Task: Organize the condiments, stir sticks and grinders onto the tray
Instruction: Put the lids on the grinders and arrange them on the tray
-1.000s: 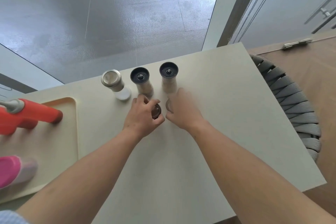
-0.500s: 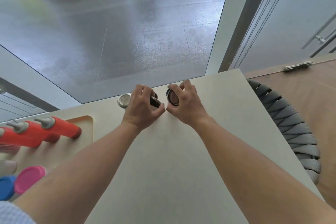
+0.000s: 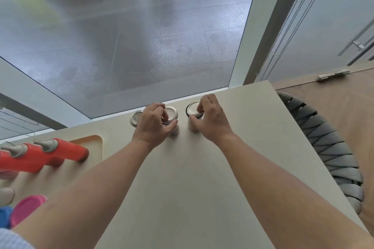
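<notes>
My left hand [image 3: 153, 126] is gripping the left grinder [image 3: 171, 113], my right hand [image 3: 211, 122] the right grinder [image 3: 191, 107], at the surface's [image 3: 192, 178] far edge. The red bottles [image 3: 66, 150] are sitting on the tray [image 3: 99, 139] already.

Matt table, bright metal caps, glossy plastic.
The tray [image 3: 95, 141] looks like pale matt wood. On it, orange bottles [image 3: 66, 150] and a pink lid [image 3: 28, 206] are shiny plastic. Right of it, a smooth cream table [image 3: 182, 178] bears metal-capped grinders [image 3: 171, 113]. Farther right stands a chair [image 3: 327, 147] of grey woven webbing.
</notes>
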Demonstrator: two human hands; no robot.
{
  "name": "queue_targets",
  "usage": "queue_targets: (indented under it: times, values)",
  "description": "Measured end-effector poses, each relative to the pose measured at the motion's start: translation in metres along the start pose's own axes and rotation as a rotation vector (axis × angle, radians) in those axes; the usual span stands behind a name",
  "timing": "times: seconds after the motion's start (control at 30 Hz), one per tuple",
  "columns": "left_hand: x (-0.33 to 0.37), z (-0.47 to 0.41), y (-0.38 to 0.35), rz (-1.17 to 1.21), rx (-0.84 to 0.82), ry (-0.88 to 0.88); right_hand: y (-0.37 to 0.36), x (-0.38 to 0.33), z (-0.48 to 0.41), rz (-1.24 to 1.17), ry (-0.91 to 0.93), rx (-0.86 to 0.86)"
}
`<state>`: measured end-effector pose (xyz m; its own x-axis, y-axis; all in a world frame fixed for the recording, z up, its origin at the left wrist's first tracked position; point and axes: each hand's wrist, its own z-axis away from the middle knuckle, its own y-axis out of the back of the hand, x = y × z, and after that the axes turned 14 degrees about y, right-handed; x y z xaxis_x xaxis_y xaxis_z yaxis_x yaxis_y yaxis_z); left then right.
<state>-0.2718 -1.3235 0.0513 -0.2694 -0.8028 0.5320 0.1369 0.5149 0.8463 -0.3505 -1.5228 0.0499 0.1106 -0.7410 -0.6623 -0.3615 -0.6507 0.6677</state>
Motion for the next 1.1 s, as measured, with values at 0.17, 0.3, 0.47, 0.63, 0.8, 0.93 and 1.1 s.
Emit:
queue_targets:
  times: [0.17, 0.3, 0.47, 0.63, 0.8, 0.93, 1.1]
  values:
    - [-0.005, -0.003, -0.005, -0.028, 0.002, -0.002, -0.010, 0.009, 0.001, 0.007, -0.009, -0.002]
    - [-0.006, -0.007, -0.007, -0.003, 0.004, 0.000, -0.016, 0.014, 0.001, -0.017, -0.006, -0.015]
    - [-0.003, -0.008, -0.008, 0.047, -0.022, 0.007, -0.016, 0.015, -0.003, -0.044, -0.036, -0.054]
    - [-0.004, -0.007, -0.007, 0.059, -0.012, 0.056, -0.012, 0.015, -0.006, -0.041, -0.028, -0.104]
    - [-0.006, -0.008, -0.005, 0.039, -0.054, 0.056, -0.011, 0.013, -0.011, -0.028, -0.051, -0.155]
    - [-0.008, -0.013, -0.004, 0.005, -0.117, 0.057, -0.011, 0.011, -0.012, -0.015, -0.052, -0.185]
    - [0.001, -0.023, -0.006, -0.041, -0.175, 0.110, -0.012, 0.010, -0.014, -0.025, -0.083, -0.194]
